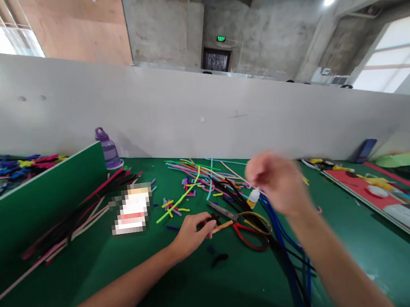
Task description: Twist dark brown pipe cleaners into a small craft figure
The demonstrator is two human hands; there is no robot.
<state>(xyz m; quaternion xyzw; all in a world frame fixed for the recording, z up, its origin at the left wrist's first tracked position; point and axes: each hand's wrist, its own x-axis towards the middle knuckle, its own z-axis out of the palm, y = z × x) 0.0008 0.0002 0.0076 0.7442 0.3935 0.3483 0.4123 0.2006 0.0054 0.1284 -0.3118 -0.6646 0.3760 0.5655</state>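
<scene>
My left hand [192, 234] is closed in a pinch on a small dark fuzzy piece [214, 217], which looks like black pipe cleaner. A tan-orange strip [222, 226] juts from its fingertips toward the scissors. My right hand [279, 184] is raised above the table and smeared by motion, so its fingers cannot be made out. Between the hands lie scissors [241, 216] with red and yellow handle loops, blades pointing away. A small glue bottle [253, 197] with a white top is just left of my right hand. Two dark scraps [219, 259] rest below my left hand.
Many coloured pipe cleaners [199, 169] and short cut pieces [170, 207] cover the table's middle. Long blue stems [283, 244] run toward me. At left are a low green divider [44, 195], a purple bottle [108, 148] and a blurred-out patch. A red-and-white board [381, 201] lies right.
</scene>
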